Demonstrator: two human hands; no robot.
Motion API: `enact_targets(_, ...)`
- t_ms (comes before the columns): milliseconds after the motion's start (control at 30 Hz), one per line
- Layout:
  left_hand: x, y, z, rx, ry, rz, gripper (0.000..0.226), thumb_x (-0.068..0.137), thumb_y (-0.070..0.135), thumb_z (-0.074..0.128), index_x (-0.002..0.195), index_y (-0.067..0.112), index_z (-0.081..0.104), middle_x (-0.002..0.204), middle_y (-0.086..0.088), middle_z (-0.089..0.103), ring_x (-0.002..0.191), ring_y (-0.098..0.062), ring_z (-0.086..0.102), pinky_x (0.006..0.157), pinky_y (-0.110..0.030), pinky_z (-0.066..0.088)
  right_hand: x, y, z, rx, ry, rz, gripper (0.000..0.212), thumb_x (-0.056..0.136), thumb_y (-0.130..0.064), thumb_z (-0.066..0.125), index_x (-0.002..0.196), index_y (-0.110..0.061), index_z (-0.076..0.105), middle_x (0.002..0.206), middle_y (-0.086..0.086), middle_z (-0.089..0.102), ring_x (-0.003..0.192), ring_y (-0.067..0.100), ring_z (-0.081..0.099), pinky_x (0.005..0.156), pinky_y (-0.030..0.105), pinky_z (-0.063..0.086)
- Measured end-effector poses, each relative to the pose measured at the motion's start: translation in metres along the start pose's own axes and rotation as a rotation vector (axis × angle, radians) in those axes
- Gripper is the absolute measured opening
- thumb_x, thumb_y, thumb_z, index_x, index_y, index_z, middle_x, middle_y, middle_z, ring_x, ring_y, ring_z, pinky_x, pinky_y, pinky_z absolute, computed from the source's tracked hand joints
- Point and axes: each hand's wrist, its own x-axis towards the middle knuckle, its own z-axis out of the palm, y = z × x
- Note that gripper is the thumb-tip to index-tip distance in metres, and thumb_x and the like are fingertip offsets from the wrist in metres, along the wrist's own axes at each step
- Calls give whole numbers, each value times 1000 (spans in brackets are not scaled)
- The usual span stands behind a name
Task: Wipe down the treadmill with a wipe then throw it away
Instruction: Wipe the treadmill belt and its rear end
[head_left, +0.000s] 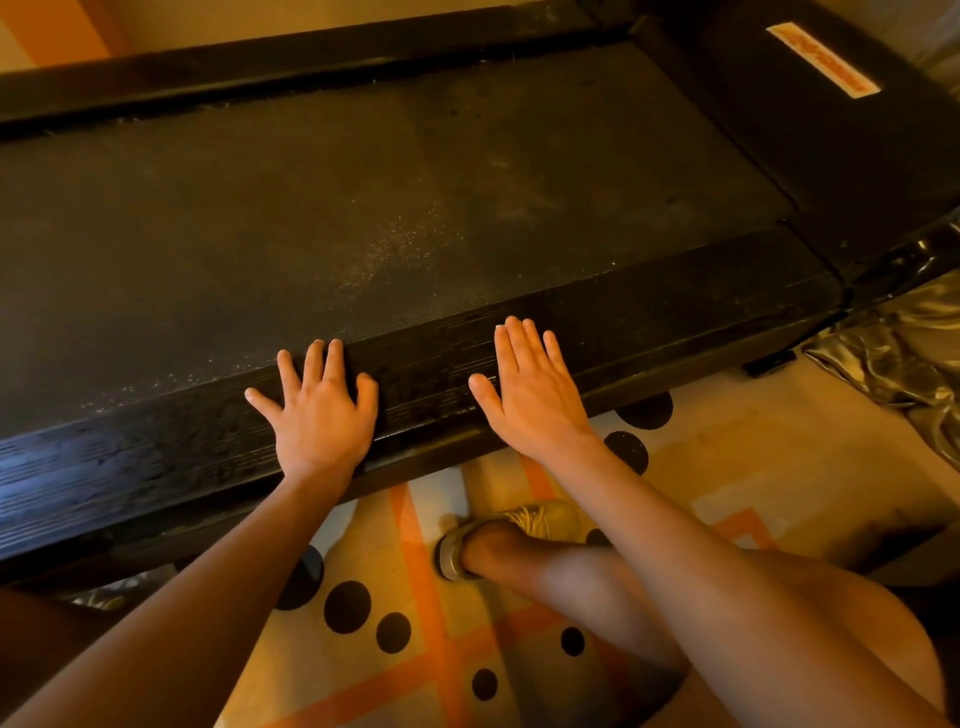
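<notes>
Left of centre, the left hand (318, 410) lies flat with fingers spread on the treadmill (363, 208) side rail; right of it, the right hand (530, 387) likewise, holding nothing. No wipe shows, so wiping looks unstarted; the black belt filling the upper frame is dust-speckled

Floor covering (727, 467) below left hand (317, 410) and right hand (530, 395), toward viewer: cream ground, orange bands, black dots; crumpled glossy sheet (893, 353) on floor, far right of right hand; pale wall (260, 21) with orange patch (52, 26) well beyond left hand; light warm, amber, dim.
</notes>
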Motion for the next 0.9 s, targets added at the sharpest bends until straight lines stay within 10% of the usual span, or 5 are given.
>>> enact_targets(900,-4,-1,-5,-11,-28,-19,63,106,51,27,162,25,21,170,-1,19,157,-33,1,117,-74,0,38,9,-9,-61,-71,-10,78,105,-61,11,164,-12,-1,172,9,-7,158,24,-10,127,47,-9)
